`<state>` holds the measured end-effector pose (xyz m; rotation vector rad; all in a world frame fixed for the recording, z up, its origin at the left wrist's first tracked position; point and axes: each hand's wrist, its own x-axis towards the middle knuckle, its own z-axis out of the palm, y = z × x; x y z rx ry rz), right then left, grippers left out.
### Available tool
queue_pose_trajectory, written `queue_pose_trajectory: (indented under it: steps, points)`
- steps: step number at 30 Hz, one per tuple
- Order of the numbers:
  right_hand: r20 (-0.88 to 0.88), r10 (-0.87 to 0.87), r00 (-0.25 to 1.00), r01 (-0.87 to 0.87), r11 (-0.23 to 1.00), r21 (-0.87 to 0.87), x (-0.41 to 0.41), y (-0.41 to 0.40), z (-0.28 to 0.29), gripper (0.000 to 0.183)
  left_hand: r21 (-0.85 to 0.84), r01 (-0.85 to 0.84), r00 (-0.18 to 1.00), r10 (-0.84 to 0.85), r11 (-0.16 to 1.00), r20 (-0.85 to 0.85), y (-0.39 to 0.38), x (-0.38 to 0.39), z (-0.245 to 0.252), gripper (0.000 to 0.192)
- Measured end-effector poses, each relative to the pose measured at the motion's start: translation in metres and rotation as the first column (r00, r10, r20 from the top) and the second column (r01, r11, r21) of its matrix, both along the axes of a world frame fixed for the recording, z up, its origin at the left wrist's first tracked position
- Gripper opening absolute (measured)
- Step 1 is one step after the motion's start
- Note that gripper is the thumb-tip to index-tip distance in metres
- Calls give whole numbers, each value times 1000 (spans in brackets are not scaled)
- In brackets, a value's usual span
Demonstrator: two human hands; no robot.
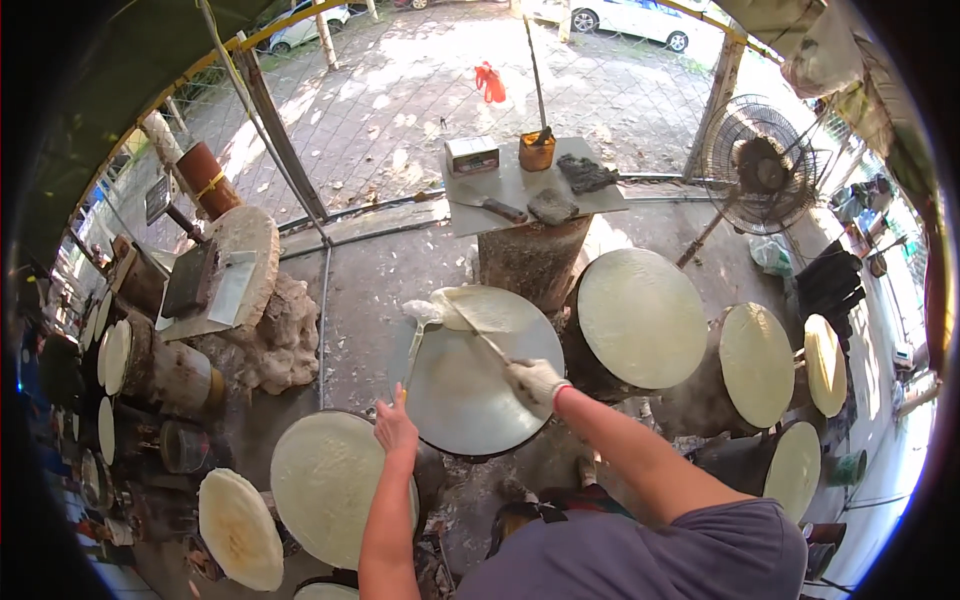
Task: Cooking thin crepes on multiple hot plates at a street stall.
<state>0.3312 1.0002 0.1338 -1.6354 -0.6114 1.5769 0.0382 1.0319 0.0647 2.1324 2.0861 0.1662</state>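
Note:
My bare left hand (396, 426) grips the yellow-ended handle of a long metal ladle (415, 351). The ladle's head, coated in pale batter, is at the far left rim of a round metal griddle (480, 405). In a white work glove, my right hand (535, 381) holds a long thin spreading tool (480, 335); its tip reaches into the batter. A pale layer of batter (499, 307) covers the far part of the griddle, while the near part shows bare grey metal. Whether the ladle touches the metal, I cannot tell.
Batter-covered round griddles stand at near left (337, 484) and right (641, 319), with several more beyond. A board (469, 214) beyond the griddle carries a knife (495, 208), a box (472, 156), a can (537, 152) and cloths. A fan (761, 165) stands far right, before a wire fence.

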Motion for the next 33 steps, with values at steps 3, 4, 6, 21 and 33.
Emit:
queue_pose_trajectory:
  steps: [3, 4, 6, 21, 33]
  points:
    - [185, -260, 948, 225, 955, 192, 34, -9, -83, 36, 42, 3, 1000, -2, 999, -3, -3, -14, 8, 65]
    - [392, -146, 908, 90, 983, 157, 23, -12, -67, 36, 40, -2, 1000, 2, 999, -5, -7, -17, 9, 65]
    - [461, 58, 886, -147, 976, 161, 2, 4, -96, 38, 71, 29, 1000, -29, 997, 2, -15, -19, 11, 64]
    - [175, 375, 910, -386, 922, 27, 46, 25, -51, 40, -66, -187, 970, 195, 980, 148, -133, -46, 46, 56]
    - [387, 333, 860, -406, 906, 123, 73, 76, -66, 36, -315, -410, -32, 332, 856, 943, -172, 38, 90, 35]
